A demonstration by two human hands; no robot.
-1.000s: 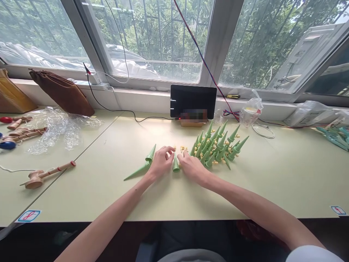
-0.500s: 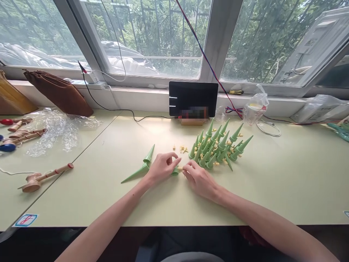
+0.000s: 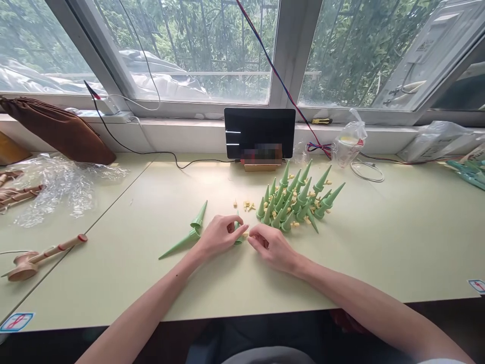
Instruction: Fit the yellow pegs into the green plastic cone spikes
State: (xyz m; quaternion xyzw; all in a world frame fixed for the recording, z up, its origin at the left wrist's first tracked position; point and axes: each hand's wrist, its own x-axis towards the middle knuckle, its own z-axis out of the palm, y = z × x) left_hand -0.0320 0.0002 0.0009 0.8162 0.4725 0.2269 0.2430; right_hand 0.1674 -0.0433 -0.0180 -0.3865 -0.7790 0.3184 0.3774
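My left hand (image 3: 221, 235) is closed around a green plant-watering spike (image 3: 238, 239), which its fingers largely cover. From the other side, the pinched fingers of my right hand (image 3: 273, 247) grip a small yellow valve (image 3: 245, 234) at the spike's side. Whether the valve is seated in the spike, I cannot tell. Left of my hands lie two loose green spikes, one upper (image 3: 199, 214) and one lower (image 3: 182, 243), their wide ends close together. Beyond my fingers are several small yellow valves (image 3: 248, 206). A dense group of green spikes with yellow valves (image 3: 299, 199) stands to the right.
A tablet (image 3: 259, 134) leans on a small stand at the back. Wooden kendamas (image 3: 56, 250) and crumpled clear plastic (image 3: 71, 187) are on the left, near a brown pouch (image 3: 56, 131). A bagged cup (image 3: 348, 146) and a coiled white cable (image 3: 367, 172) are back right.
My right hand has brought a yellow valve to the side of the green spike. My left hand has closed over the spike, which showed more fully before. The camera view has shifted slightly.
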